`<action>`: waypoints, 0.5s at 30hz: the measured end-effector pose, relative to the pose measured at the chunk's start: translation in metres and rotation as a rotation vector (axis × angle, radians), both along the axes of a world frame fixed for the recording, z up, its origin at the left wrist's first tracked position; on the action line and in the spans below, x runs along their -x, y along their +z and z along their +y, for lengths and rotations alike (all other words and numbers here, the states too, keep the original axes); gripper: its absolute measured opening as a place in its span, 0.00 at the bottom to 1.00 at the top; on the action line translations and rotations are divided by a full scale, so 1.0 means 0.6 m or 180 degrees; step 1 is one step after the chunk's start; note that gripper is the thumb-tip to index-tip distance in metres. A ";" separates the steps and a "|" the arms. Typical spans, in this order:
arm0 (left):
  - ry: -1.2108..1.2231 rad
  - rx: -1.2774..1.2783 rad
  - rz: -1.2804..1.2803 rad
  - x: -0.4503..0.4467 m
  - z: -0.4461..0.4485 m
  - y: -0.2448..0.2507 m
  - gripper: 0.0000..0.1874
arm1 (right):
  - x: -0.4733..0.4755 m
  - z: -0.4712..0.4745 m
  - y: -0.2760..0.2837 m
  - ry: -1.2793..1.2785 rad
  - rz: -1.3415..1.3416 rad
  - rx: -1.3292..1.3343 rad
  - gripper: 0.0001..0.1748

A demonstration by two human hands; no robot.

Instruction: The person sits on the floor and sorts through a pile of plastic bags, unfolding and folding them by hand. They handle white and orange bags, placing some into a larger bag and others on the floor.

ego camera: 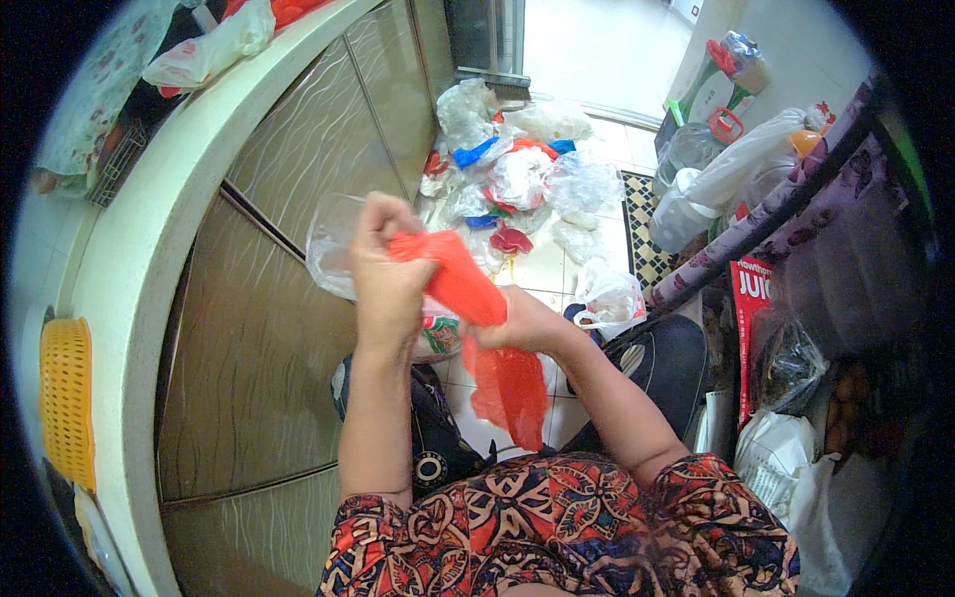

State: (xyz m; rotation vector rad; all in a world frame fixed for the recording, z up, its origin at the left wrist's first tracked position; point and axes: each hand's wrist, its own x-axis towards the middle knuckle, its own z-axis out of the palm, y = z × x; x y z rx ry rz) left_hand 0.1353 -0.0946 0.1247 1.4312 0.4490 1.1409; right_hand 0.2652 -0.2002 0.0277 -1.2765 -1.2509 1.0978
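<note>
Both hands grip one red plastic bag (462, 280), which is drawn into a narrow band between them. My left hand (388, 261) holds its upper end, fingers curled and a little blurred. Lower and to the right, my right hand (515, 321) is closed around the band, and the loose end of the bag hangs below it over my lap. Behind my left wrist is a clear plastic bag (328, 246). A heap of crumpled plastic bags (522, 175), white, clear, blue and red, lies on the tiled floor ahead.
Brown cabinet doors (283, 358) under a pale counter (134, 298) stand at the left. A white bag (610, 298) lies by my right knee. On the right are a checkered mat (642, 216), plastic containers (679, 216) and a red printed carton (748, 313). A broom (507, 86) stands behind the heap.
</note>
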 end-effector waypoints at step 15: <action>0.1127 0.2111 -0.1134 0.024 0.035 -0.151 0.11 | -0.123 -0.117 0.012 -0.2493 0.2508 -0.0532 0.16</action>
